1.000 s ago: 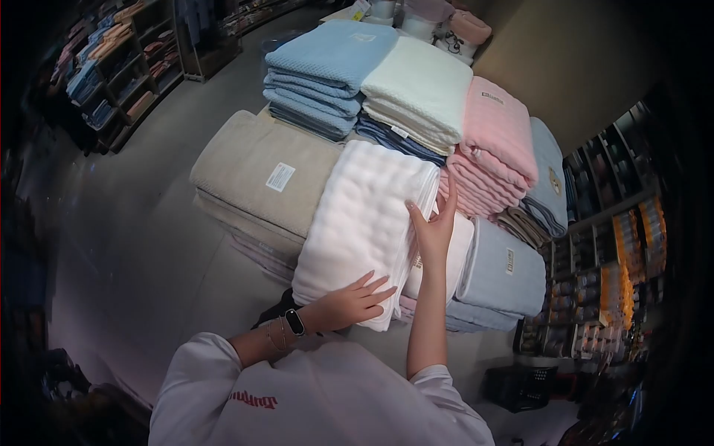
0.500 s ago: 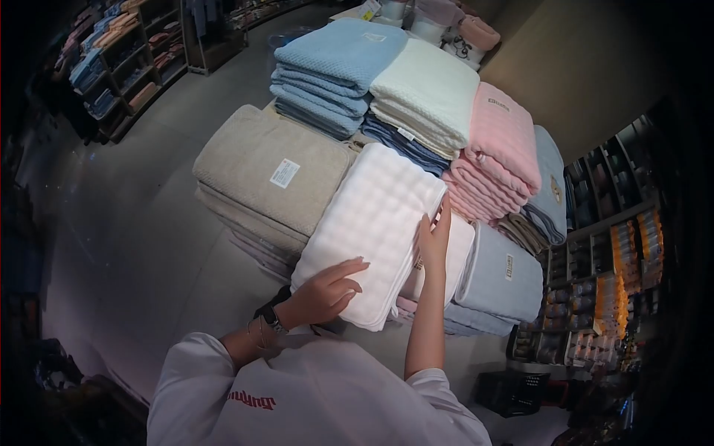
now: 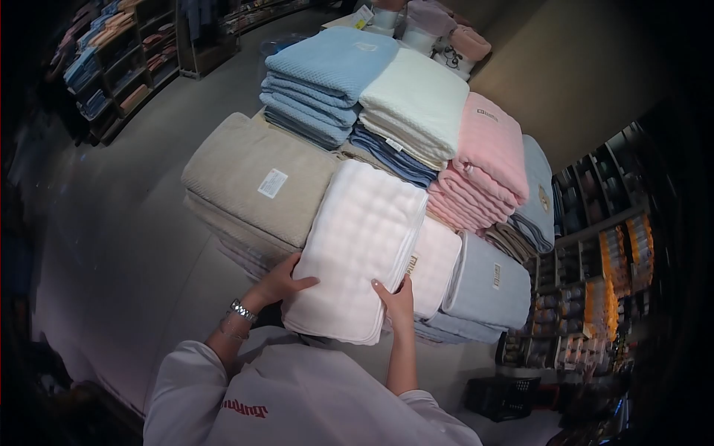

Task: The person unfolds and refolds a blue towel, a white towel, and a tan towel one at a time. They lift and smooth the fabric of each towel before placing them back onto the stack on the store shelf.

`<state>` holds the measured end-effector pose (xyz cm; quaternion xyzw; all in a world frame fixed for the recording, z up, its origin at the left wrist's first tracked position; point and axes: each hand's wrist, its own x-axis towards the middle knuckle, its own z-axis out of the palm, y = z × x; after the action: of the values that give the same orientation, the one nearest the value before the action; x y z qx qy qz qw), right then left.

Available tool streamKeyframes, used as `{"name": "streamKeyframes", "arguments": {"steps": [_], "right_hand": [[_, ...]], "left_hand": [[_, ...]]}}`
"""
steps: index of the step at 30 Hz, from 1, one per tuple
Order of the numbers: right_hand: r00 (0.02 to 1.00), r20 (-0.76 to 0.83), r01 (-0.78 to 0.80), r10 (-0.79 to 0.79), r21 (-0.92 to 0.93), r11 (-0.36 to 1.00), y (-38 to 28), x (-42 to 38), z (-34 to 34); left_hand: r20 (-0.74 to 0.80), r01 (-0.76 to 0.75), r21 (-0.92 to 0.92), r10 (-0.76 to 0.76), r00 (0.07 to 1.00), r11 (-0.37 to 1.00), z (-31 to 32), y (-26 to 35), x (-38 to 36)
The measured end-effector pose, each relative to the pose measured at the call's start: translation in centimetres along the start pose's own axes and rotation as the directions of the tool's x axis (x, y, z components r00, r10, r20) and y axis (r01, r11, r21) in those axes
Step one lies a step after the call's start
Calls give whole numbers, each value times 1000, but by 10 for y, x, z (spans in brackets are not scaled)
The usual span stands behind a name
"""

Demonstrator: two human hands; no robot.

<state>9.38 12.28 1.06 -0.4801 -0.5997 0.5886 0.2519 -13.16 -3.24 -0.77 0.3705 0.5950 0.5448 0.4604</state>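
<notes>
A folded pale pink towel with a puffy checked texture lies at the front of the display. My left hand holds its left edge, thumb on top and fingers tucked along the side out of sight. On the opposite edge, my right hand grips with the thumb over the top and fingers down the side. A taupe folded towel stack with a white label sits just left of it. To its right are another pale pink towel with a small tag and a grey-blue towel.
Behind stand a blue towel stack, a cream stack and a pink stack. Shelves of packaged goods line the right side. A dark basket is on the floor at lower right. Clothing shelves stand far left.
My left hand has moved from the towel's top to its left edge. My right hand has slid down the right edge toward me. The view has shifted slightly.
</notes>
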Motion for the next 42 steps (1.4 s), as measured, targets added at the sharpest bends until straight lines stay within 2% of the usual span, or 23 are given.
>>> {"name": "streamKeyframes", "arguments": {"steps": [2, 5, 8, 11, 14, 16, 18, 20, 21, 23, 24, 26, 27, 28, 29, 30, 33, 34, 37, 38, 39, 41, 42], "right_hand": [[970, 191, -184, 147, 197, 963, -15, -2, -15], [979, 189, -141, 74, 367, 920, -23, -18, -17], [991, 83, 70, -103, 327, 942, -23, -37, -5], [982, 77, 137, -171, 327, 935, -22, -42, -7], [962, 113, 192, -247, 362, 912, -41, -33, -8], [939, 96, 275, -330, 368, 888, -70, -17, -11], [904, 33, 392, -426, 331, 858, -108, 3, -15], [853, -11, 503, -522, 282, 817, -144, 16, -24], [857, -105, 515, -505, 224, 827, -144, 24, -35], [869, -119, 488, -480, 362, 794, -139, 29, -65], [894, -166, 439, -416, 503, 744, -127, 30, -78], [944, -211, 324, -254, 743, 586, -87, 31, -101], [961, -240, 277, -138, 812, 514, -65, 28, -109], [979, -185, 205, -90, 852, 481, -41, 24, -118], [993, -115, 95, 10, 864, 495, -21, 18, -123], [993, -45, -16, 110, 867, 498, -4, 12, -127], [990, -124, 37, 71, 705, 708, 41, 9, -129], [988, -138, 39, 74, 671, 740, 38, 7, -128], [974, -218, 186, -67, 586, 789, 14, 9, -122], [972, -218, 190, -85, 522, 832, 10, 12, -123], [970, -218, 197, -106, 455, 869, 7, 16, -125], [970, -219, 176, -107, 322, 930, 4, 25, -132], [971, -224, 143, -85, 256, 956, 6, 32, -138]], "left_hand": [[73, -26, -13, 27, 997, 1000, 7, 4, -7], [73, -30, -189, 45, 996, 982, 16, -12, -12], [-17, 15, -356, -23, 1000, 935, 33, 0, -29], [-142, 1, -410, -65, 988, 912, 35, 16, -40], [-276, -186, 80, 201, 940, 979, 22, 61, -40], [-207, -297, 318, 371, 905, 901, 15, 117, -24], [-180, -411, 379, 501, 846, 829, 24, 177, -10], [-47, -528, 589, 678, 733, 612, 35, 211, 4], [34, -570, 671, 748, 663, 475, 42, 220, 12], [206, -589, 790, 829, 519, 172, 57, 229, 27], [300, -573, 819, 842, 448, 14, 65, 229, 32], [392, -469, 869, 797, 461, -156, 79, 199, 49], [410, -460, 873, 757, 508, -164, 88, 176, 52], [419, -498, 859, 720, 553, -118, 96, 147, 57], [437, -540, 838, 681, 587, -72, 99, 108, 65], [493, -555, 829, 561, 666, -70, 99, 71, 71], [508, -629, 775, 542, 669, 50, 95, 49, 69], [497, -665, 710, 504, 707, 233, 91, 62, 66], [393, -636, 620, 520, 759, 459, 73, 85, 63], [282, -583, 719, 607, 743, 379, 65, 90, 66], [151, -494, 778, 648, 746, 387, 58, 88, 69], [-107, -310, 853, 721, 684, 420, 44, 82, 82], [-197, -299, 765, 650, 734, 570, 39, 76, 88]]}}
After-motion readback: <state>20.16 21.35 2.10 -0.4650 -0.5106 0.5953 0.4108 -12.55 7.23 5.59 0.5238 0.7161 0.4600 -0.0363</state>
